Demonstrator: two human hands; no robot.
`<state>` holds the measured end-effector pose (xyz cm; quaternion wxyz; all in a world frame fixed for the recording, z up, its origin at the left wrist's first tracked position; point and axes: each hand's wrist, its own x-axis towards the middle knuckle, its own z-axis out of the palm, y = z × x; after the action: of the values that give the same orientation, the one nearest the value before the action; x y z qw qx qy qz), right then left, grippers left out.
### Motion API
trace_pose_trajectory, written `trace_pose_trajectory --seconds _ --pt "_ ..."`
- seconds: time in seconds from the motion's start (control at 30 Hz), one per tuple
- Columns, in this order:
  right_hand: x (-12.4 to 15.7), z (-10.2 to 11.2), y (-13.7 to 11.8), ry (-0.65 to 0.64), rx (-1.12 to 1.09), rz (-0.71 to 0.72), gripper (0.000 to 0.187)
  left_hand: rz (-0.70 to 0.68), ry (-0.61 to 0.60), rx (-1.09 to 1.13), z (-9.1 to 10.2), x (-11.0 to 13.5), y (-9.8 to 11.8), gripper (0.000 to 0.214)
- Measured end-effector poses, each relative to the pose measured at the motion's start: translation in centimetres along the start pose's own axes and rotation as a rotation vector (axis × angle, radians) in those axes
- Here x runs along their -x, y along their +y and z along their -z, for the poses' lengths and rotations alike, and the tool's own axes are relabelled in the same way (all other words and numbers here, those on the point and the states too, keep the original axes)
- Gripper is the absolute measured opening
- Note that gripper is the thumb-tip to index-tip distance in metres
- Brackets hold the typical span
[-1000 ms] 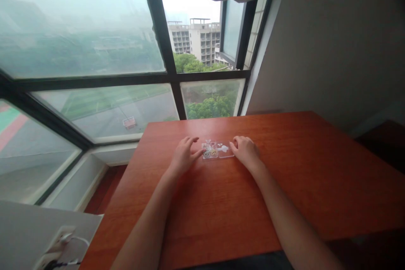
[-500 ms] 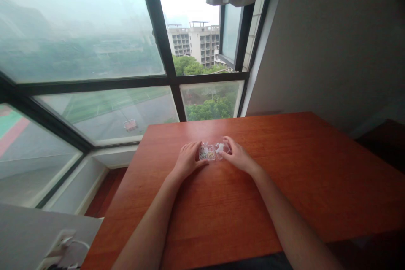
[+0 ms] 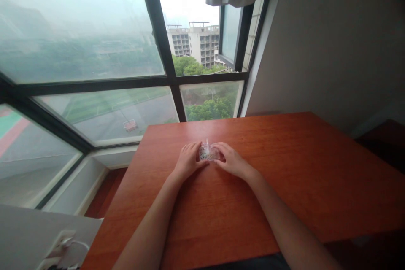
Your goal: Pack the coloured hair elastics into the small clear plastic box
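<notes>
"What lies between your two hands?"

"A small clear box, on the far part of the reddish-brown table. Your left hand curls around its left end, fingers far, thumb near, probably to steady it. Your right hand cups the right end likewise, seemingly to control a clear piece standing up mid-box."

"And what is hard to make out?"

"Your fingers cover both ends, and glare blurs the small contents. Whether your right fingertips grip lid or base, I cannot tell."
</notes>
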<state>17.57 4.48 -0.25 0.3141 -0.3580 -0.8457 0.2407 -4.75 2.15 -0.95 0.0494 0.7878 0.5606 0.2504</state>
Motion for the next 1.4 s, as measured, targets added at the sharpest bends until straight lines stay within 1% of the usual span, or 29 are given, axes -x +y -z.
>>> trace_pose_trajectory --seconds 0.1,0.23,0.43,0.53,0.63,0.73,0.83,0.93,1.03,1.2,1.3,1.4 --pt "0.0 0.2 0.1 0.004 0.034 -0.041 0.042 0.004 -0.031 0.022 0.1 0.0 0.4 0.083" --pt "0.0 0.5 0.5 -0.023 0.015 -0.077 0.039 0.011 -0.092 0.072 0.4 0.0 0.9 0.091" --pt "0.2 0.9 1.0 -0.068 -0.003 -0.051 0.037 -0.031 -0.139 0.146 1.1 0.3 0.9 0.085" --pt "0.1 0.7 0.6 -0.07 -0.004 -0.056 0.037 -0.025 -0.131 0.183 0.9 0.3 0.9 0.088" --pt "-0.1 0.3 0.0 -0.023 0.038 -0.059 0.041 -0.022 -0.104 0.266 0.3 0.3 1.0 0.091" --pt "-0.2 -0.2 -0.6 -0.013 0.089 -0.023 0.051 -0.026 -0.089 0.339 -0.3 0.3 1.2 0.092" --pt "-0.2 -0.4 -0.9 -0.04 0.124 0.025 0.052 -0.038 -0.084 0.365 -0.5 0.3 1.2 0.092" --pt "-0.2 -0.7 -1.0 -0.045 0.142 0.036 0.052 -0.04 -0.081 0.374 -0.5 0.3 1.3 0.09" --pt "-0.1 -0.9 -1.0 -0.035 0.151 0.014 0.054 -0.035 -0.073 0.346 -0.5 0.2 1.5 0.086" --pt "0.0 -1.0 -1.2 -0.015 0.155 -0.079 0.052 -0.045 -0.102 0.26 -0.2 -0.1 2.0 0.067" --pt "0.2 -0.2 -1.0 -0.057 0.128 -0.061 0.052 -0.029 -0.101 0.244 -0.1 -0.1 2.2 0.065" --pt "0.2 1.0 -0.6 -0.123 0.053 -0.026 0.05 -0.023 -0.095 0.25 0.1 -0.1 2.4 0.065"
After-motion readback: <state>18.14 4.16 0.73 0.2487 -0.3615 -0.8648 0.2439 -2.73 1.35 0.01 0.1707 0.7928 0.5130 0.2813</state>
